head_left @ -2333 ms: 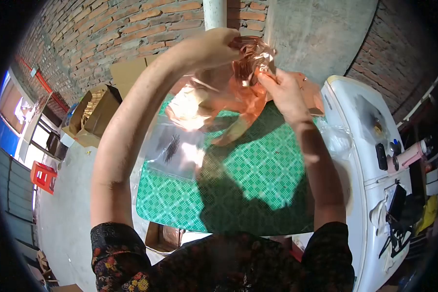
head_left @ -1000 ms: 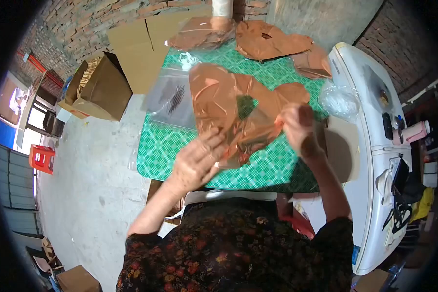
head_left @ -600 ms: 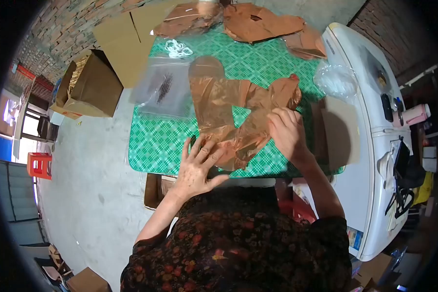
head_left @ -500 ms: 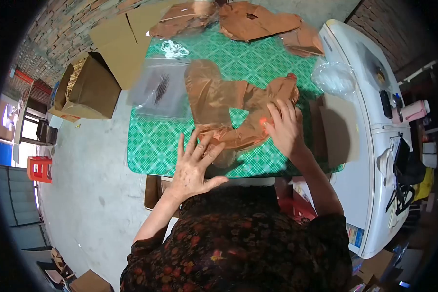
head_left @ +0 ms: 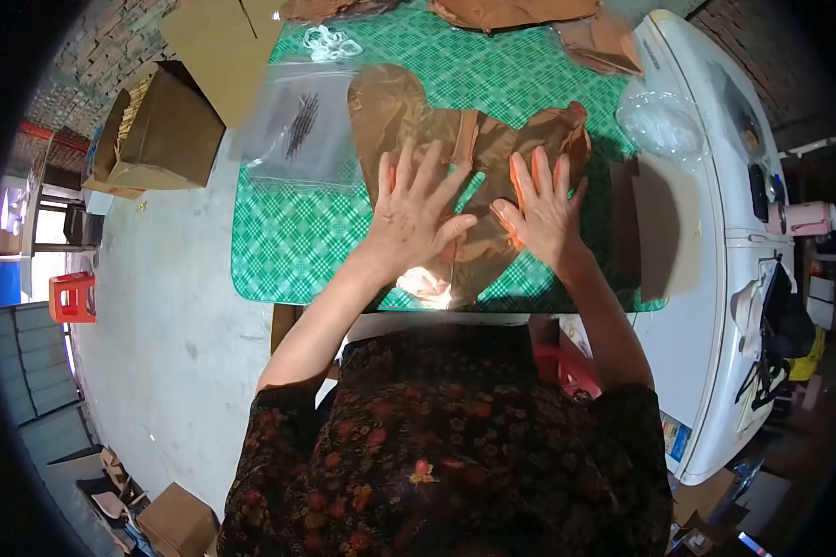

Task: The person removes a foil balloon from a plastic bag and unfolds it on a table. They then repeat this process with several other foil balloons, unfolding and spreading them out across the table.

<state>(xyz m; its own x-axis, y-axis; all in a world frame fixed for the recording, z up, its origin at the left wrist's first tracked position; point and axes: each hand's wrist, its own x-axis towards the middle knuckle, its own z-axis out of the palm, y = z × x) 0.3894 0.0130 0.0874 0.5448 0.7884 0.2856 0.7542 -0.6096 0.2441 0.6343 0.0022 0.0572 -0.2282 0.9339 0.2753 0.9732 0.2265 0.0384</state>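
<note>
A flat, uninflated copper-coloured foil balloon [head_left: 385, 107] lies on the green checked tablecloth [head_left: 293, 251], with gaps in its shape showing cloth. Spread on its middle-left part is my left hand [head_left: 409, 218], palm down. My right hand [head_left: 545, 212] rests with fingers apart on the balloon's right part, where the foil is creased and glows orange. Neither hand grips anything. Near my left wrist, the foil's lower edge catches a bright glare. To the left sits a clear plastic bag [head_left: 265, 153] with thin dark strips on it or inside it.
White string loops [head_left: 330, 44] lie at the back left. More copper foil pieces [head_left: 515, 11] line the far edge. On the right are a crumpled clear bag [head_left: 659, 121], a cardboard sheet [head_left: 671, 237] and a white appliance [head_left: 741, 195]. A cardboard box [head_left: 172, 139] stands on the floor at left.
My left hand has moved up and right from the balloon's lower edge onto its middle. The right hand remains on the right part. The lower foil now spreads toward the table's near edge.
</note>
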